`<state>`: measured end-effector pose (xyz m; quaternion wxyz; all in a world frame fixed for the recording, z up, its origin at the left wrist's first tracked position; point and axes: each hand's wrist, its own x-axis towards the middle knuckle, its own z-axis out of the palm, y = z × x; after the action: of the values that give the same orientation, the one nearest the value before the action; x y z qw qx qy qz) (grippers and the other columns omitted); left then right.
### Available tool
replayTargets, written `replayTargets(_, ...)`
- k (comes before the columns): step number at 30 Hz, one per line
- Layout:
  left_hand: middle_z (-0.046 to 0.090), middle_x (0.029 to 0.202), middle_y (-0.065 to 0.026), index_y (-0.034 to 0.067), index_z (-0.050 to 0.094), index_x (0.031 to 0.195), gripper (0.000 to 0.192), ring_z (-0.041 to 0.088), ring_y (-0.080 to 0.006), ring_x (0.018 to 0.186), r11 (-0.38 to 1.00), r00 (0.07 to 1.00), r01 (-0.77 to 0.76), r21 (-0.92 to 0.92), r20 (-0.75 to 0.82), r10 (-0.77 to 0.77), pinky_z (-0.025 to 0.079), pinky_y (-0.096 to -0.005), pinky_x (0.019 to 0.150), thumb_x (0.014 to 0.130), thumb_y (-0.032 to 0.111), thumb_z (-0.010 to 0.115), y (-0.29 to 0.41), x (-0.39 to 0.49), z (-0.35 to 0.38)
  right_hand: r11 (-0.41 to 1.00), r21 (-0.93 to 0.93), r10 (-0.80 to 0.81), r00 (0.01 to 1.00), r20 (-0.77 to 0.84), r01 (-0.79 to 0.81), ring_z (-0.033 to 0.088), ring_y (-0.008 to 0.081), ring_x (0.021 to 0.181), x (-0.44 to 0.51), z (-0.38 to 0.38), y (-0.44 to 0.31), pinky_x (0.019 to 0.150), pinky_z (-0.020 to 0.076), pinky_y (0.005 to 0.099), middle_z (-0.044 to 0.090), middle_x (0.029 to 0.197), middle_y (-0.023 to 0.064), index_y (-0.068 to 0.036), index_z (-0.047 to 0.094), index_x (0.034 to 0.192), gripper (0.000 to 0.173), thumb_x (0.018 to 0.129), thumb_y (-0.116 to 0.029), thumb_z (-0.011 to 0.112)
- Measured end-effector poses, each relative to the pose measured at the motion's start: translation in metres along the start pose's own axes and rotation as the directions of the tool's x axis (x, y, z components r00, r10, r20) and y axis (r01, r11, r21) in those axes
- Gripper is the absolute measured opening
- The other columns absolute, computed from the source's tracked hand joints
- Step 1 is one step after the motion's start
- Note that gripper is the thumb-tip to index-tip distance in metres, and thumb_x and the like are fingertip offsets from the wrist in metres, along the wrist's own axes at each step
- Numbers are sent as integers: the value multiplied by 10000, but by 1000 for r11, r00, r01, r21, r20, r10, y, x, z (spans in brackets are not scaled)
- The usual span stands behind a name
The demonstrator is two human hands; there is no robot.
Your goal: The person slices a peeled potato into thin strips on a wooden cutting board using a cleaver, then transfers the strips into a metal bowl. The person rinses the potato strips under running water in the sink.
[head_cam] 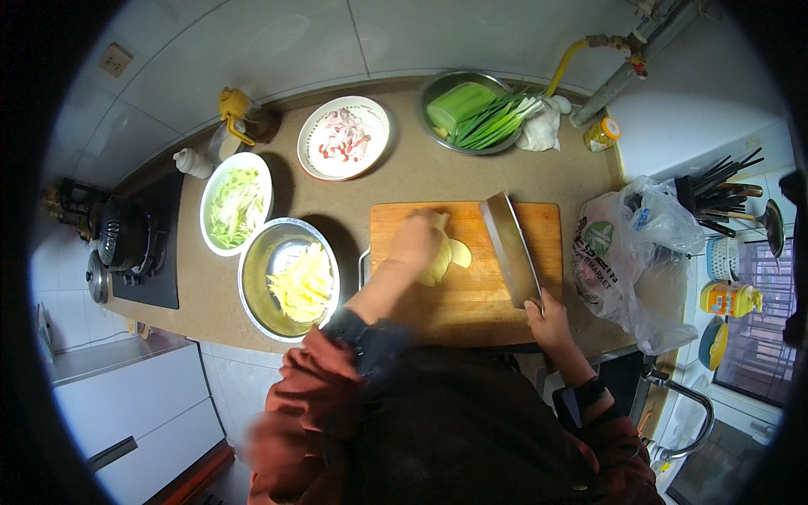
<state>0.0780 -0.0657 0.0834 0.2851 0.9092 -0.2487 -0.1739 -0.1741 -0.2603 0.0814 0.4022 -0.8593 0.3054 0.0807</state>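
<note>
Pale yellow slices point(435, 268), which look like potato, lie overlapping on a wooden cutting board point(404, 309). One round slice point(460, 253) sticks out to the right of the pile. My left hand point(413, 243) is over the left side of the slices; it is blurred, and its fingertips are partly hidden. In my right hand point(548, 320) is the handle of a Chinese cleaver point(512, 252). Its broad blade slants across the right part of the board, apart from the slices. Left of the board, a steel bowl point(252, 297) holds pale yellow strips point(303, 284).
Behind stand a white bowl of shredded green vegetable point(237, 208), a dish of sliced raw meat point(344, 136) and a metal basin point(480, 150) with scallions point(495, 123). A plastic bag point(606, 252) sits close to the board's right. A gas hob point(151, 252) is far left, a faucet point(701, 404) lower right.
</note>
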Motion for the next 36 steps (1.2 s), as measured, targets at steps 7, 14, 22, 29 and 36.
replayTargets(7, 667, 1029, -92, 6, 515, 1227, 267, 658, -179, 900, 544, 982, 171, -822, 93, -167, 536, -306, 795, 961, 19, 538, -61, -100, -61, 975, 103, -222, 887, 404, 197, 660, 399, 826, 2, -3, -68, 705, 498, 464, 657, 852, 238, 11, 570, 1011, 269, 957, -252, 571)
replayTargets(14, 638, 1066, -75, 76, 502, 1090, 171, 659, -202, 970, 264, 823, 504, -822, 364, -436, 582, -351, 807, 953, 42, 599, -87, -144, -14, 990, 70, -140, 821, 554, 121, 675, 370, 870, 37, 36, -99, 754, 509, 449, 663, 906, 258, 47, 591, 1083, 312, 933, -226, 602)
replayTargets(22, 617, 983, -75, 33, 505, 1087, 202, 648, -188, 886, 249, 866, 407, -879, 284, -412, 587, -303, 708, 935, 44, 638, -63, -99, 31, 947, -192, -206, 946, 252, 258, 630, 457, 966, 27, 5, -95, 833, 508, 499, 640, 1019, 329, 34, 586, 1245, 396, 942, -221, 577)
replayTargets(29, 581, 1028, -151, 54, 598, 1052, 304, 586, -369, 945, 963, 926, -259, 81, -262, 271, 524, -428, 798, 773, 107, 704, -74, -123, 17, 886, -262, -302, 905, 300, 382, 635, 455, 937, 36, 3, -95, 827, 509, 504, 655, 993, 292, -3, 612, 1215, 354, 955, -236, 557)
replayTargets(36, 573, 1025, -131, 64, 647, 986, 253, 556, -334, 1000, 931, 890, -359, 63, -279, 361, 478, -427, 856, 752, 129, 720, -63, -109, 41, 852, -336, -250, 876, 413, 401, 642, 451, 891, 31, -8, -106, 795, 509, 512, 663, 914, 272, -17, 597, 1200, 329, 963, -238, 542)
